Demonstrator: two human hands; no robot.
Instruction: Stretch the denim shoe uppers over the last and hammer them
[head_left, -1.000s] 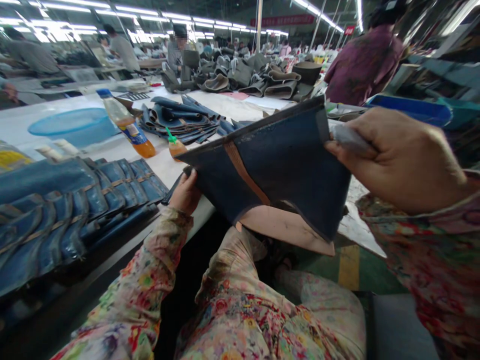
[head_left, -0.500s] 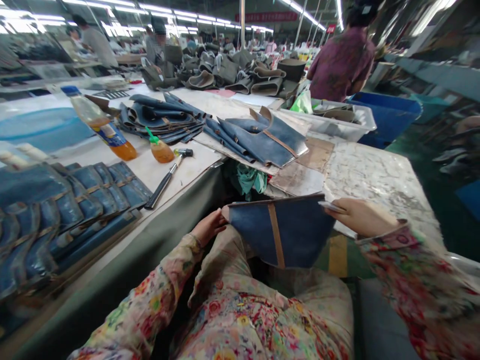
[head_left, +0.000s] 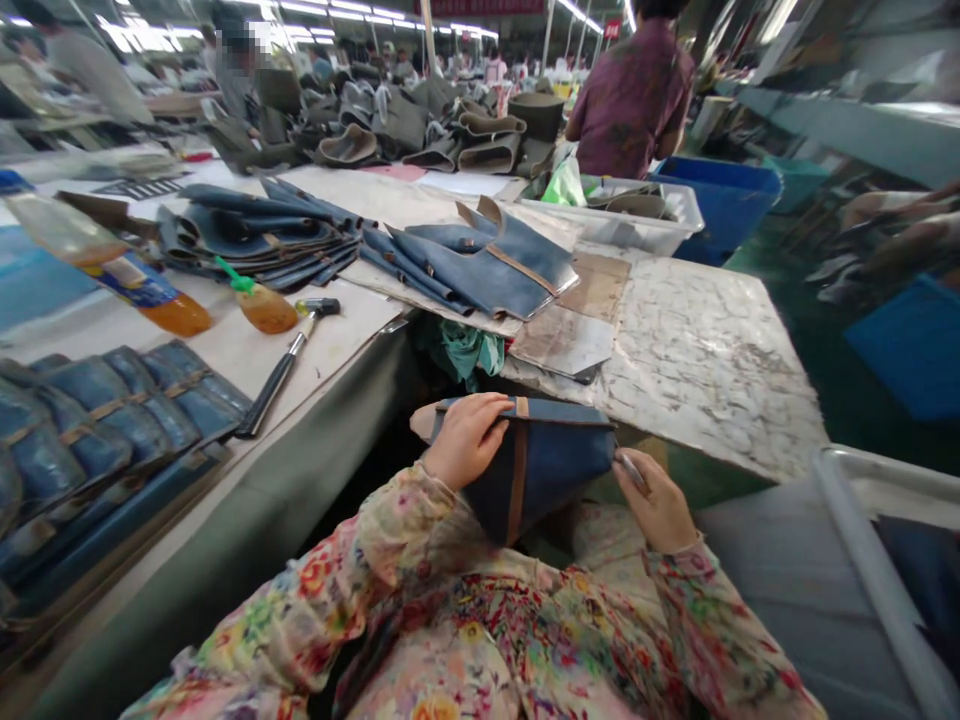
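In the head view a blue leather piece (head_left: 559, 462) with a brown strip down it is held over my lap, its top edge folded or doubled. My left hand (head_left: 471, 436) lies across the upper left of the piece, fingers closed over its top edge. At the piece's right corner, my right hand (head_left: 654, 498) is closed. A small pale, shiny tool (head_left: 634, 470) pokes out between its fingers; its kind is unclear. Whether those fingers also pinch the leather is hard to see.
A hammer (head_left: 289, 365), a green-tipped glue bottle (head_left: 259, 300) and a drink bottle (head_left: 142, 280) are on the left table. Blue leather pieces lie in stacks (head_left: 480, 260) ahead and left (head_left: 120, 390). A grey bin (head_left: 847, 540) stands at right; a co-worker (head_left: 634, 90) is beyond.
My left hand has moved from the piece's left corner onto its upper face. My right hand has come inward and lower to the right corner. The view has turned rightward.
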